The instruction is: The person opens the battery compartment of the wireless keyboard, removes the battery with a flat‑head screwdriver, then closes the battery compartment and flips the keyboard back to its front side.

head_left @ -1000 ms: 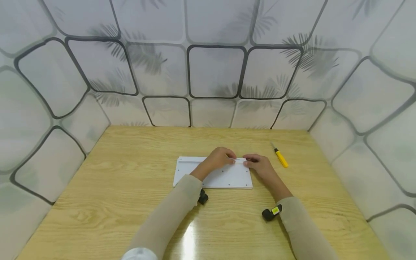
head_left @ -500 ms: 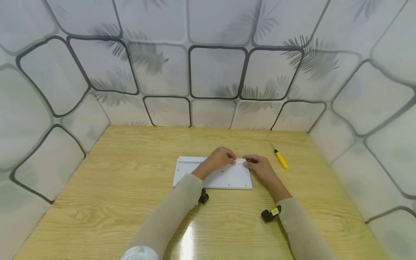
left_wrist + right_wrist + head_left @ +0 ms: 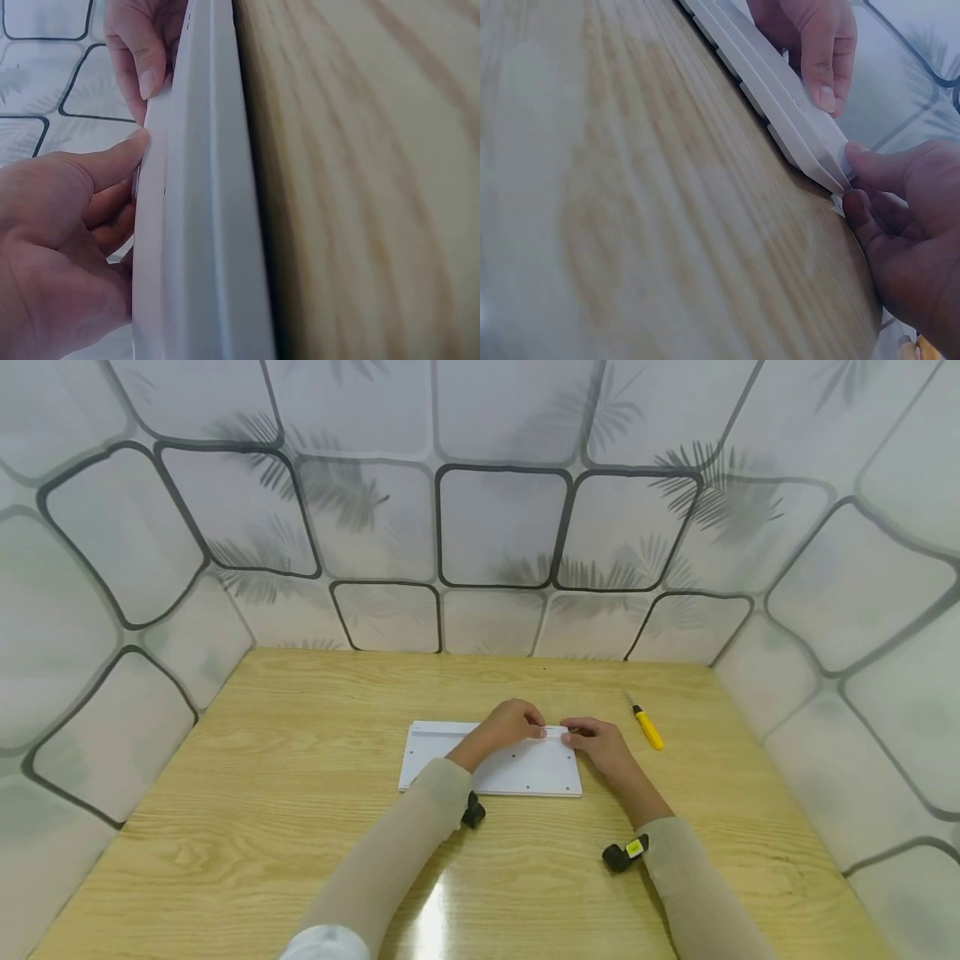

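- Reaching in from the bottom edge, your left sleeve (image 3: 397, 852) is cut off there, with a white band (image 3: 326, 943) only partly in frame.
- The white keyboard (image 3: 534, 768) lies underside up on the worktop (image 3: 300, 777) in front of you; your left wrist and forearm hide part of its middle and near edge.
- It looks plain and smooth, dotted with small dark spots, with a raised strip (image 3: 446, 728) along its far edge; only the right wrist view shows key-like blocks below its rim, and too little of them to read.
- Your left hand (image 3: 508, 725) is nearly closed over the far edge, right of the middle: the thumb is on the strip, the curled fingers partly hidden behind it.
- Just beside it, your right hand (image 3: 600, 745) pinches the far right corner between thumb and finger; the other fingers are partly lost behind. A tiny white tab (image 3: 838, 204) sticks out there, hard to make out.
- The yellow-handled screwdriver (image 3: 647, 725) lies to the right, apart from your hands; its thin shaft is faint.
- Your right sleeve (image 3: 697, 885) runs out of frame below.
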`<act>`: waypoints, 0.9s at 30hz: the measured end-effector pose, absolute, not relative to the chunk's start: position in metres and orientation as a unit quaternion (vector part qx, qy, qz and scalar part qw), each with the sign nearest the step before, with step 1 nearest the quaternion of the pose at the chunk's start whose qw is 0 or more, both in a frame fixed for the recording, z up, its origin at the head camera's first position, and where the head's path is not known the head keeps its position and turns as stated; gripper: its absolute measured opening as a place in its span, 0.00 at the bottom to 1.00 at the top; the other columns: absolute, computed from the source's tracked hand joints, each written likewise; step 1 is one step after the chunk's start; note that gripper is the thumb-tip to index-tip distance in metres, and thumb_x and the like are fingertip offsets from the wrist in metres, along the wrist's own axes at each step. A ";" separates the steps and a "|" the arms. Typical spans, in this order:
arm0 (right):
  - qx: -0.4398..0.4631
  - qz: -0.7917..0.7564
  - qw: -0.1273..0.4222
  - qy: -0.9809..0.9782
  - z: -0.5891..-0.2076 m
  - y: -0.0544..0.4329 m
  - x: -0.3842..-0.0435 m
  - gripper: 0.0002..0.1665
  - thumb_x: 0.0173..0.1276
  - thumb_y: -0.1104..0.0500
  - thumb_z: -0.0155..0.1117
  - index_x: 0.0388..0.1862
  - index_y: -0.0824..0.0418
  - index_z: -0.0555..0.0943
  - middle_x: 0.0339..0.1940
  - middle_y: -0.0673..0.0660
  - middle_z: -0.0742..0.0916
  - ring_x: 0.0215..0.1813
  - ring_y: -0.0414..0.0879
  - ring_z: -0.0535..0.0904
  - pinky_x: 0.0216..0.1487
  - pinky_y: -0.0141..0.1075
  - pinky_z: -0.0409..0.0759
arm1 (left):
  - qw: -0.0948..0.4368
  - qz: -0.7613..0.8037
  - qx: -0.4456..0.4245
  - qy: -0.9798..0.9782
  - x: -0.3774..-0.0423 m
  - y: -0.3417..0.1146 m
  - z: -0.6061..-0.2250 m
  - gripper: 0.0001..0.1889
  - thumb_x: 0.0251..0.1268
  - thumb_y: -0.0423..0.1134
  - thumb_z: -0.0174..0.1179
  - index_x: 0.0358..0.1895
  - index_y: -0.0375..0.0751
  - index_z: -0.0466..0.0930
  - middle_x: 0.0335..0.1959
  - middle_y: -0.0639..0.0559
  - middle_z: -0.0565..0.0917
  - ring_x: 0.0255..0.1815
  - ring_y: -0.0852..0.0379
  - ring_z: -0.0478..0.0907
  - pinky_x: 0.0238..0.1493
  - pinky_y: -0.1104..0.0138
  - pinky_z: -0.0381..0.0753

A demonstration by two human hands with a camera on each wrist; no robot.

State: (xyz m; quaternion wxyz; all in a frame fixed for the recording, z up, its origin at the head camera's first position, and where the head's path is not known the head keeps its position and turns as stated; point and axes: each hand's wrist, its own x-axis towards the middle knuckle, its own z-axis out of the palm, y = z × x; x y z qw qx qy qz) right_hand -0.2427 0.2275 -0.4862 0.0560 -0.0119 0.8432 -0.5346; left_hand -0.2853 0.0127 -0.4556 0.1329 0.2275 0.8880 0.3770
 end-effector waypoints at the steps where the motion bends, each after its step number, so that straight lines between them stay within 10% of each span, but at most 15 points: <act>1: -0.012 -0.535 0.056 0.843 -0.486 0.228 -0.243 0.22 0.73 0.55 0.66 0.63 0.60 0.82 0.61 0.63 0.82 0.59 0.54 0.74 0.64 0.44 0.71 | 0.134 0.380 0.225 0.887 -0.285 0.013 -0.455 0.09 0.69 0.40 0.65 0.47 0.41 0.86 0.43 0.51 0.87 0.38 0.60 0.77 0.41 0.69 0.75; 27: -0.005 -0.530 0.063 0.846 -0.488 0.227 -0.243 0.22 0.73 0.54 0.65 0.64 0.59 0.81 0.62 0.62 0.82 0.61 0.55 0.73 0.65 0.47 0.69 | 0.140 0.398 0.218 0.880 -0.284 0.013 -0.455 0.07 0.69 0.40 0.66 0.45 0.44 0.85 0.41 0.53 0.85 0.39 0.59 0.76 0.41 0.68 0.74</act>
